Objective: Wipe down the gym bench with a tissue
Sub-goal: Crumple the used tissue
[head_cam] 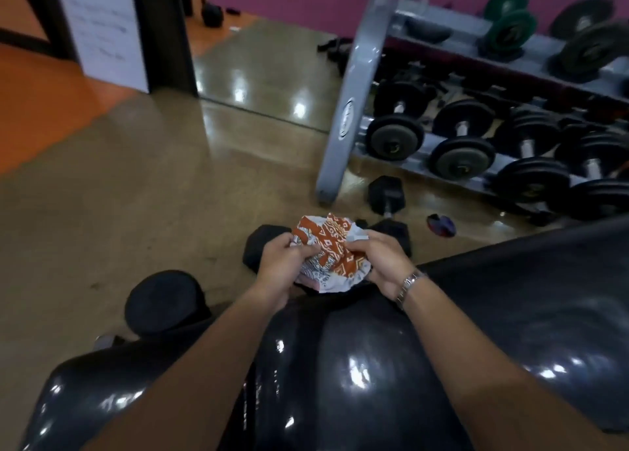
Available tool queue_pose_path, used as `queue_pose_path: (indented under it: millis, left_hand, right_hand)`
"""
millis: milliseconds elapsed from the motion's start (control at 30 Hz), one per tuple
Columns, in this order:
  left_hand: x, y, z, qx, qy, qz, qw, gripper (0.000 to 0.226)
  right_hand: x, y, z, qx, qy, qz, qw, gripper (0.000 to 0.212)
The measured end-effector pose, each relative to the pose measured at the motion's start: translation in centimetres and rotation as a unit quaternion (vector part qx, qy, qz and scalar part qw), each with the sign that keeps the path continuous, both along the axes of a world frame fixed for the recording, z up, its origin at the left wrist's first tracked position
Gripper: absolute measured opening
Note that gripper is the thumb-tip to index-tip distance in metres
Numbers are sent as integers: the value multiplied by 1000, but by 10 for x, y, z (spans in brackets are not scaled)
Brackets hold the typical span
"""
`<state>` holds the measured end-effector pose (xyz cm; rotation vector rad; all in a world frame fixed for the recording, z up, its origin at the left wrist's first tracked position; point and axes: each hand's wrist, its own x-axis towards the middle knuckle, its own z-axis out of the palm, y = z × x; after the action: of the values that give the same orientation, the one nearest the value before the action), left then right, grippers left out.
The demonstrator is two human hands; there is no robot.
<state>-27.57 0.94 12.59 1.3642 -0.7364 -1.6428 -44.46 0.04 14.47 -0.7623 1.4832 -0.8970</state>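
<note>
A crumpled tissue (332,250) with an orange and white pattern is held in front of me, above the far end of the glossy black gym bench (357,365). My left hand (280,265) grips its left side with curled fingers. My right hand (381,261), with a metal watch on the wrist, pinches its right side. The bench pad fills the lower part of the view under my forearms. Two black round foam rollers (163,302) sit at the bench's far end.
A grey dumbbell rack (343,110) loaded with several black dumbbells stands at the right. A black hex dumbbell (386,200) lies on the shiny tan floor (153,185) just beyond the bench. A mirror and a dark pillar with a white notice are at the back left.
</note>
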Motion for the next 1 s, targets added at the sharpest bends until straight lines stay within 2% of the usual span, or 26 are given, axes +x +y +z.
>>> queue_pose_path:
  millis: [167,333,400,433,533,733,867,933,1000]
  left_hand:
    - [98,-19,-49,61,-39,40,997,9]
    - [195,-27,-106,83,-86,82,989,17]
    - [221,-28,-122,82,-124,106,983,7]
    - [238,-28,-134,88,-136,121,979,15]
    - [267,-28,-158,92,-181,131,970,29]
    - [312,-20,-200,115,-235,145,954,14]
    - [327,-20,-220,126,-250,156,947,21]
    - [332,-22,-227,115,-300,159,934,17]
    - [332,-20,-226,87,-393,139,905,12]
  right_hand:
    - [88,-28,-52,27,50,52,997,15]
    - [176,-48,-107,29,99,102,989,10]
    - [203,-55,-129,34,114,114,986,11]
    - [221,-58,-145,42,119,124,984,12]
    - [253,-65,-180,63,126,135,981,19]
    - [298,-69,-237,94,154,156,971,13]
    - [309,-72,-253,91,164,135,973,14]
    - [313,-73,-249,84,181,134,971,15]
    - [315,-70,-245,62,224,161,959,11]
